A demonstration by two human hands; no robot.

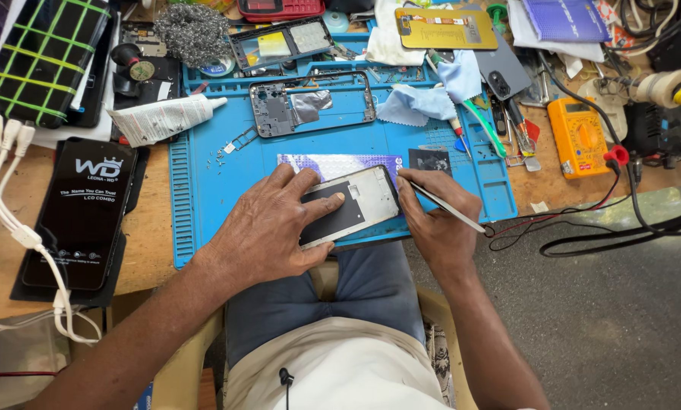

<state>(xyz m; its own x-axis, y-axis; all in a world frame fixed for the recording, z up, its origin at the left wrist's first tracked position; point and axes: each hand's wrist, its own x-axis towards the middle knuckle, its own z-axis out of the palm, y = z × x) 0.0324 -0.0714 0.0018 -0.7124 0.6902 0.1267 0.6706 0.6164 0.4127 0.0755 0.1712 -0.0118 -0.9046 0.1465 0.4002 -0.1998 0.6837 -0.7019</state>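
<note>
Left hand (pixel 268 224) presses flat, fingers spread, on a phone (pixel 348 205) over a blue mat (pixel 211 182), while right hand (pixel 435 220) pinches a thin tool (pixel 450 209) at its edge.

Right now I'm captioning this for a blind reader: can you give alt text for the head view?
A left hand presses a phone screen panel flat on a blue work mat while the right hand works a thin metal tool at its edge. An opened phone frame and orange multimeter lie beyond.

Both forearms reach forward, bare. Left hand (pixel 268 220) flat, fingers spread, thumb out, pressing down. Right hand (pixel 439 220) curled in pinch grip, wrist bent inward.
</note>
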